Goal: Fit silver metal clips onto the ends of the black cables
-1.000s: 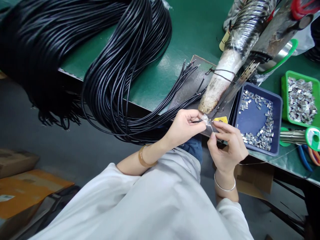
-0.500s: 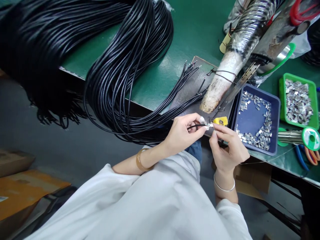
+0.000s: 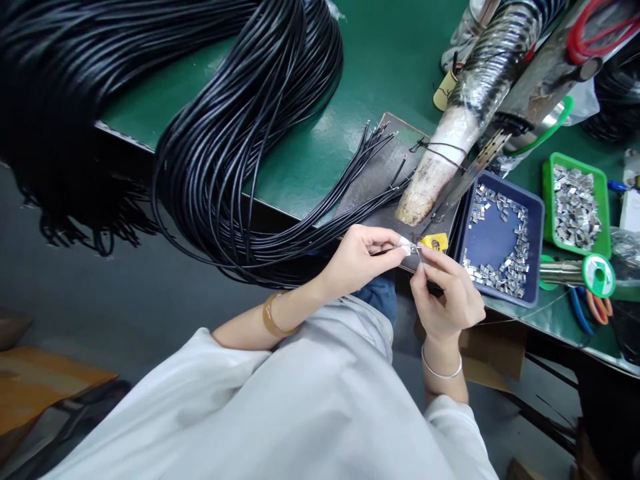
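My left hand pinches a small metal connector between its white-wrapped thumb and finger, near the table's front edge. Close on its right, my right hand has its fingers pinched together at the connector, on a thin wire that runs back toward the solder spool. A metal soldering tool slants down just behind the hands, beside a white wrapped duct. A yellow piece lies just behind my right fingers.
A large bundle of black cables covers the left and hangs over the edge. On the right stand a blue tray and a green tray of metal pieces. Pliers lie near the front edge.
The view has shifted slightly, so the trays sit further left. The black cable end seen between my left fingers is now mostly hidden. A thin wire now shows at the connector by my right fingertips.
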A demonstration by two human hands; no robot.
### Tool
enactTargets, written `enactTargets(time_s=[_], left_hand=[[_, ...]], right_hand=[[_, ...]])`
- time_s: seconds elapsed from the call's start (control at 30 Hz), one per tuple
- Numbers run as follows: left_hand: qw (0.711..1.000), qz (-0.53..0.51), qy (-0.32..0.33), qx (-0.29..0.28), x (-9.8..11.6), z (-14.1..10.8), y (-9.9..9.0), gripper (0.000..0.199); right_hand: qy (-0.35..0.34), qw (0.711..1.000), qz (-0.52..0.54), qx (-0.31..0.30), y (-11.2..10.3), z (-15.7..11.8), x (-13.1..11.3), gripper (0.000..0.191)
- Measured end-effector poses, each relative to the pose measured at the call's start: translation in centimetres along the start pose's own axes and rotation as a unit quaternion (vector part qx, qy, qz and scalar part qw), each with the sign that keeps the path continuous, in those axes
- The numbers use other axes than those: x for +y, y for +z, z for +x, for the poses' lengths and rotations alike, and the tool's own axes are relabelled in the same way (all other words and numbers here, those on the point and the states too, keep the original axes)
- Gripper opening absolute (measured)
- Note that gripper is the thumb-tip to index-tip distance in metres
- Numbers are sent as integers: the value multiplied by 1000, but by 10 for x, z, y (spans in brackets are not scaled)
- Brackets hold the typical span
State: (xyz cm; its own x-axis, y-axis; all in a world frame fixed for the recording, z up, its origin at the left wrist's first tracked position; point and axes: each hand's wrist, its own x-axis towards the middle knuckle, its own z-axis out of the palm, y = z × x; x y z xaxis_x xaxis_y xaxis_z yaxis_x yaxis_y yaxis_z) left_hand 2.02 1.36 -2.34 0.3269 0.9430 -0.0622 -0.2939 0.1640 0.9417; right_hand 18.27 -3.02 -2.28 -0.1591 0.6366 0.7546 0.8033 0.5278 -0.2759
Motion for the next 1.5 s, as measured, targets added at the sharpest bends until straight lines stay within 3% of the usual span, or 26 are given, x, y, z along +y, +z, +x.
enactTargets(time_s=[0.27,0.5,0.7,0.93,1.27,1.33,1.4,1.5], left_hand=[[1000,3,18,18,-2,7,6,7],[999,29,19,40,-1,8,9,10],[999,4,31,16,0,9,6,8],[999,34,-5,-13,0,4,3,11],[995,95,-26,-18,4,-9,3,13],[993,115,2,-23,1,-11,2,15],[984,165,65,-27,-2,-13,1,14],[947,263,181,-33,-5,-15,0,13]], right_hand=[[64,998,17,9,2,-2,1,22],[75,996,37,21,3,4,-1,24],[66,997,28,21,2,3,-4,23],[61,997,53,2,-1,-1,-2,21],[152,974,109,130,-18,-2,0,8],[174,978,61,103,-26,-2,-2,12],[193,981,13,7,-30,0,-5,17],[175,977,-5,-124,-27,5,-9,17]])
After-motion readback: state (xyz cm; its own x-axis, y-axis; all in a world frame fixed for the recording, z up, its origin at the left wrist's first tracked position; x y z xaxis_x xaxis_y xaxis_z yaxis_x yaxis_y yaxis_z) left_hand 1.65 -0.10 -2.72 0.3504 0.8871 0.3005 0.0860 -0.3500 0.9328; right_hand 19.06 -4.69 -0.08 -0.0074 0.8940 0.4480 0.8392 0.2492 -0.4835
